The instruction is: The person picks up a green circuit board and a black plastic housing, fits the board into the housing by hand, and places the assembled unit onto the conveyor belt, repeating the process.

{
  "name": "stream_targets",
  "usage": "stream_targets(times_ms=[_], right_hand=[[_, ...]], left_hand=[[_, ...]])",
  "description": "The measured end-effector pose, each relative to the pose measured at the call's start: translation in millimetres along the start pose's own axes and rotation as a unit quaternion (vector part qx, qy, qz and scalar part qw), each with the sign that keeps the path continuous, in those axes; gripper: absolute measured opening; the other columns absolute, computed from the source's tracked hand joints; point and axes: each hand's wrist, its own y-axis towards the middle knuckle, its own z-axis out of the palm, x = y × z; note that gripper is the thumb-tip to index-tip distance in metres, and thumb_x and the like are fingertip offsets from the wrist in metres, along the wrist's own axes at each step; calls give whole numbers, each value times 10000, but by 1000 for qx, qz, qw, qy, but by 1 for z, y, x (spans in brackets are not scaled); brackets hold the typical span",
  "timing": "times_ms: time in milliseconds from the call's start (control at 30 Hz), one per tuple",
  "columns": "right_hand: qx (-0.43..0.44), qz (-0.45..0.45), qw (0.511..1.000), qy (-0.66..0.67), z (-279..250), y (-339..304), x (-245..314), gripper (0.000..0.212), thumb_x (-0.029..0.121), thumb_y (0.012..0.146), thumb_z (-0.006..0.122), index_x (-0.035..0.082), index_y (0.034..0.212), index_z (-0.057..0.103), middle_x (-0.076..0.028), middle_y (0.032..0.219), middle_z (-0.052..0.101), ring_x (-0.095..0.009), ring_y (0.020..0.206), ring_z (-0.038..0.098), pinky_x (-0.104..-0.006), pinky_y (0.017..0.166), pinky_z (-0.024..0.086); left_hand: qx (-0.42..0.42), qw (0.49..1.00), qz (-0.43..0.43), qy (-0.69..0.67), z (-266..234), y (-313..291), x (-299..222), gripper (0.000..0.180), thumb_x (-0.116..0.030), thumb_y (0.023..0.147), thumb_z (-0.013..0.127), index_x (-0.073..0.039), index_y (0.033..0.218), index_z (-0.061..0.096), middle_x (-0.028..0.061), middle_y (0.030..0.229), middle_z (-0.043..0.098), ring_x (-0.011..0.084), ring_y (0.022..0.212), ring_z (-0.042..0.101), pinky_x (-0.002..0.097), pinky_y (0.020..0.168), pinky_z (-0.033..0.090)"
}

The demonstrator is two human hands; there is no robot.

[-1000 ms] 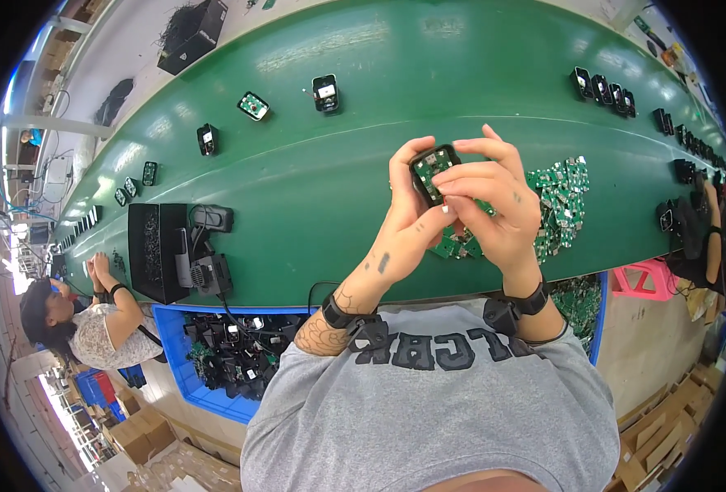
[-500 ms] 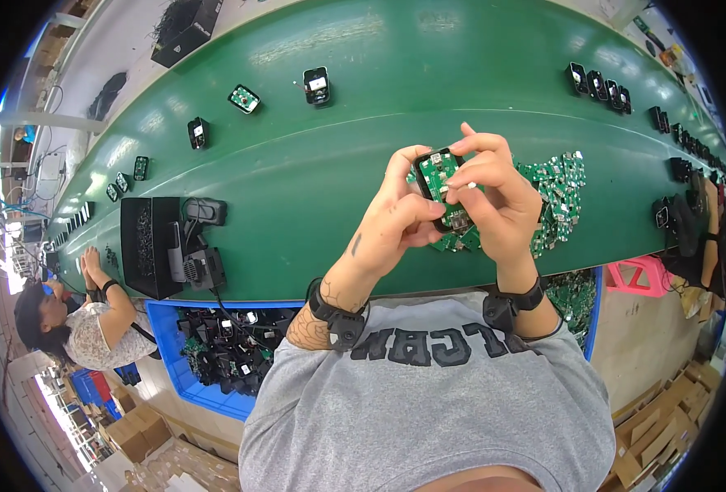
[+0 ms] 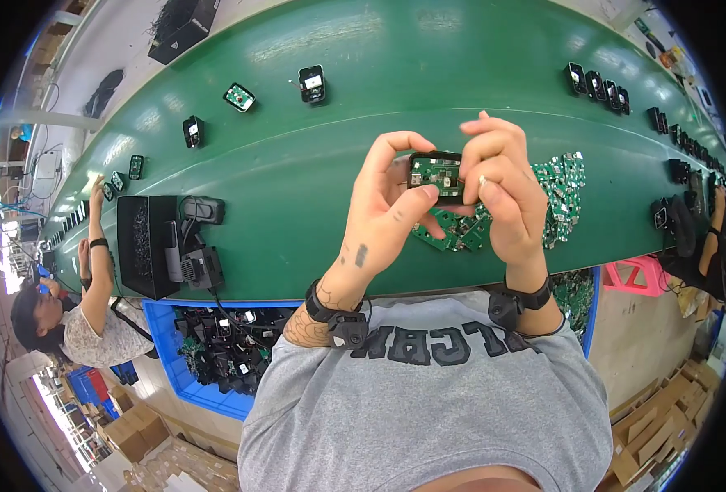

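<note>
My left hand (image 3: pixel 388 205) and my right hand (image 3: pixel 498 189) hold one small black housing with a green circuit board (image 3: pixel 435 174) in it, raised above the green conveyor belt (image 3: pixel 314 156). The left thumb and forefinger pinch its left edge. The right fingers press on its right side. Just beyond and below the hands lies a heap of loose green circuit boards (image 3: pixel 556 193) on the belt.
Several small black units (image 3: pixel 312 84) ride the belt, with more lined up at the far right (image 3: pixel 597 82). A black box with a tool (image 3: pixel 146 246) stands at left. A blue bin of black parts (image 3: pixel 215 344) sits below. A co-worker (image 3: pixel 84 320) works at left, another person's arm (image 3: pixel 707 246) at right.
Both hands have kept the housing and turned it slightly, with the right fingers shifting on top of it. The units on the belt have drifted left.
</note>
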Motion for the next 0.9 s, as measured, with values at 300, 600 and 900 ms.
stream_targets(times_ms=[300,600,900], right_hand=[[41,-47,981,-183,4,15,11,39,63,649,614,52,643,578,-92,1200,586,-387,1327,341,-491,1023,339],[101,-30,976,-192,8,24,17,26,20,636,598,24,641,572,-92,1186,579,-389,1336,339,-500,1026,343],[135,28,970,-202,10,23,23,56,-26,706,594,-30,757,616,-105,1193,569,-382,1327,364,-502,1046,338]], left_hand=[[-87,982,131,109,4,-3,7,384,31,781,620,21,1150,512,118,1002,647,144,827,682,255,714,583],[-92,961,155,209,-3,-5,3,388,11,752,651,17,1124,542,92,963,676,117,817,688,246,701,580],[-105,895,205,381,-2,-5,3,384,33,735,662,23,1107,566,95,978,666,107,844,674,257,706,584]])
